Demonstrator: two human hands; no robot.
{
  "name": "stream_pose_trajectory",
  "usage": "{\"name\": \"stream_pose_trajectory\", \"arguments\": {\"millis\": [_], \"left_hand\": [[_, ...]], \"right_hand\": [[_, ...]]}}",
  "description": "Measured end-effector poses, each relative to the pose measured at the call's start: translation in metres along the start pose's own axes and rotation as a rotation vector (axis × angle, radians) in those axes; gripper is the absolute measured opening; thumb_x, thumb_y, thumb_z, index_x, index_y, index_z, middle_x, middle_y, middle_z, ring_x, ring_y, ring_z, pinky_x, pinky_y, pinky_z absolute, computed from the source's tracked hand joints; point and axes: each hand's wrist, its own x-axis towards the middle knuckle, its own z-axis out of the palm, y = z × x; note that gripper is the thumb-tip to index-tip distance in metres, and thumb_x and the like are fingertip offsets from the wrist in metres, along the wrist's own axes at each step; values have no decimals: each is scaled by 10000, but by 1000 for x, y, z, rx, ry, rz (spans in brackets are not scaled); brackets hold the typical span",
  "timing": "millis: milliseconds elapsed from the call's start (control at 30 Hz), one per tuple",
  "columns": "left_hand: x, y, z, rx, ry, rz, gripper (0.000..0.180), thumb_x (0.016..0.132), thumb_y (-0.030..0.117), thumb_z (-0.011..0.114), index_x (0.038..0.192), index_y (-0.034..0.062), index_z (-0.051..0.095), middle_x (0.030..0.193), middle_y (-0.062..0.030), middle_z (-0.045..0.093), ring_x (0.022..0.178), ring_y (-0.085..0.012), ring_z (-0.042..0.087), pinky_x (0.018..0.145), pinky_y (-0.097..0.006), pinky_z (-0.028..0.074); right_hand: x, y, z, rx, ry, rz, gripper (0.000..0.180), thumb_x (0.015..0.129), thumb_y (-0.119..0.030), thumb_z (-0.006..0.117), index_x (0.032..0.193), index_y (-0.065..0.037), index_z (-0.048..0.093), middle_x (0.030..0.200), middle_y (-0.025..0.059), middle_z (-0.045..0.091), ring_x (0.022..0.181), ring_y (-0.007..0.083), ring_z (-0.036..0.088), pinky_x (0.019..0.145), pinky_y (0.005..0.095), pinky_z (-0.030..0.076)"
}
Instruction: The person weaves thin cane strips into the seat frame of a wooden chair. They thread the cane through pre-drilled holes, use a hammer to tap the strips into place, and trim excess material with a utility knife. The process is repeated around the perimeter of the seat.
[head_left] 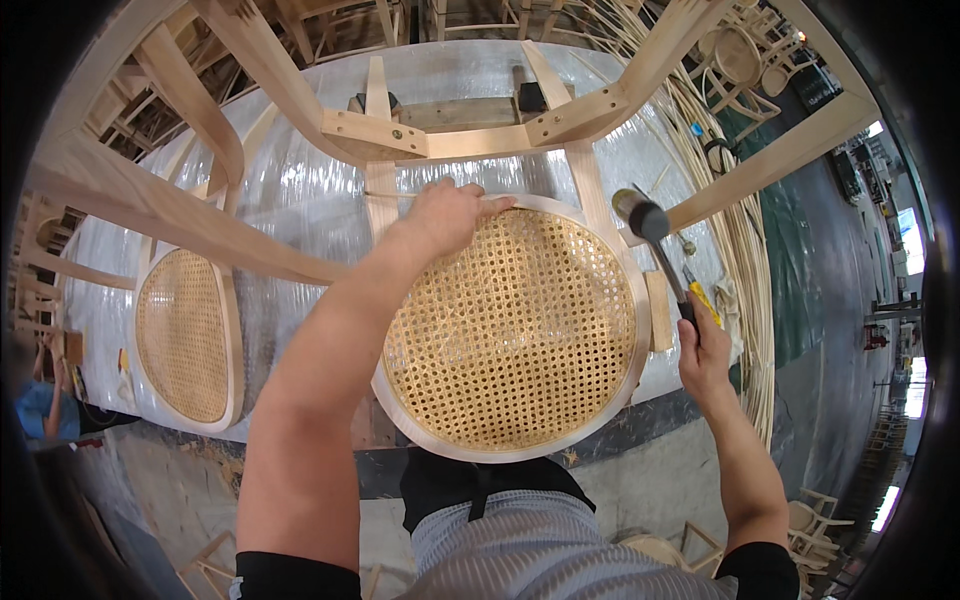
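A round cane-webbed backrest (515,330) in a pale wood frame lies in front of me, joined to a chair frame (475,142) standing beyond it. My left hand (450,215) is at the far rim of the backrest, fingers bent together with the index finger reaching along the edge. A thin cane strip (385,194) sticks out leftward from under that hand; the fingertips' hold on it is partly hidden. To the right, my right hand (705,350) grips the black handle of a mallet (650,221), its dark head raised off the rim.
Clear plastic film (300,150) covers the bench. A second cane-webbed backrest (185,335) is at the left. Beside my right hand is a yellow utility knife (701,290). Long cane strips (752,300) run along the bench's right side. Another person (45,400) is at far left.
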Motion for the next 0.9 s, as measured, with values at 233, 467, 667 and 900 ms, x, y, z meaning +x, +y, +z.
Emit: {"name": "stream_pose_trajectory", "arguments": {"millis": [233,467,667,900], "left_hand": [[-2,-3,2,-5,1,-5,840,907,-41,546,1598,427,453,1473,-103,611,1217,-347,639,1086,-443,514],[3,10,-2,6,-29,0,820,920,-32,531,1594,429,458,1459,-98,610,1218,-344,636,1085,-455,509],[-2,3,5,-9,31,-22,811,932,-30,520,1593,436,457,1455,-97,610,1213,-339,636,1099,-454,495],[-6,5,3,-22,-57,-55,821,940,-29,571,1598,445,446,1438,-87,614,1251,-322,622,1131,-472,480]], "right_hand": [[22,-4,-6,-55,-242,235,331,1054,-218,623,1346,-63,637,901,209,717,785,404,714,702,452,547],[18,18,-3,-155,-213,116,326,1056,-218,620,1342,-63,635,894,215,718,780,403,714,693,440,546],[36,-3,18,96,-98,23,347,1065,-255,609,1358,-71,623,842,228,699,754,403,710,671,459,535],[55,-19,14,81,-255,240,309,1068,-222,578,1323,-52,621,802,235,685,769,445,705,681,468,535]]}}
